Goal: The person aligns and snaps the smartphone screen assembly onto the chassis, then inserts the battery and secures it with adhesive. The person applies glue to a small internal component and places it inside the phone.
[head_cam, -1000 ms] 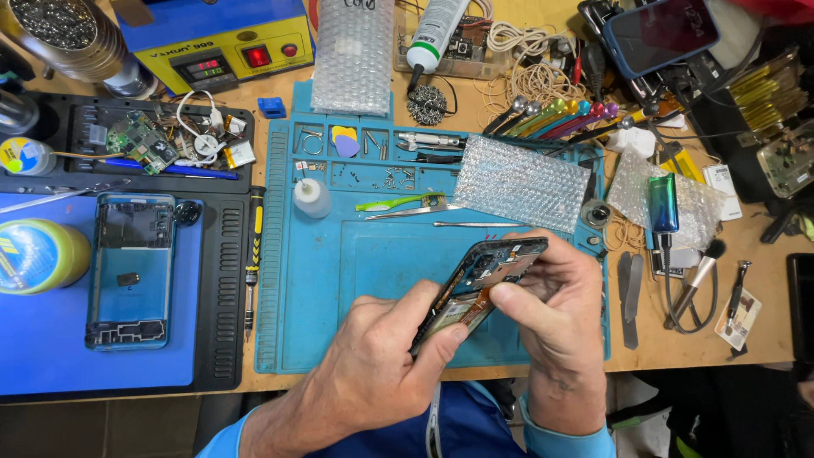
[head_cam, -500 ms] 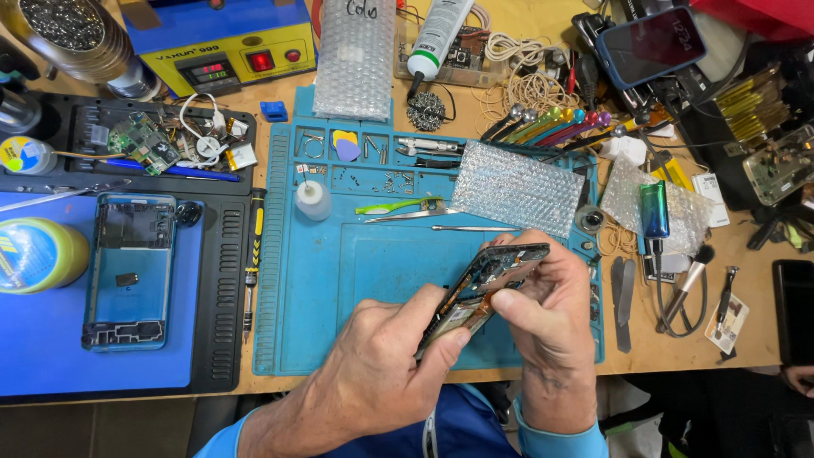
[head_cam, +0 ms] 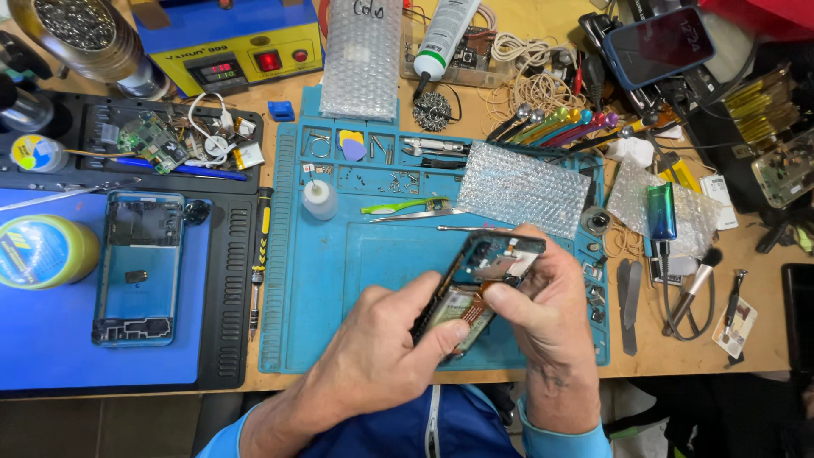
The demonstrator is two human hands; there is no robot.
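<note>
— While the spare blue phone frame (head_cam: 138, 268) lies untouched at far left, how far along is the opened phone (head_cam: 475, 284)?

— Back already off, circuit board and orange flex exposed; it's held tilted above the near edge of the blue mat (head_cam: 339, 297). Reassembly isn't done.

— The hands?

— Left hand (head_cam: 373, 360) clamps the lower edge, thumb pressed up. Right hand (head_cam: 547, 318) pinches the top, thumb on the flex.

— Changed since half a second ago?

— Barely; the grip holds and the phone has hardly shifted.
</note>
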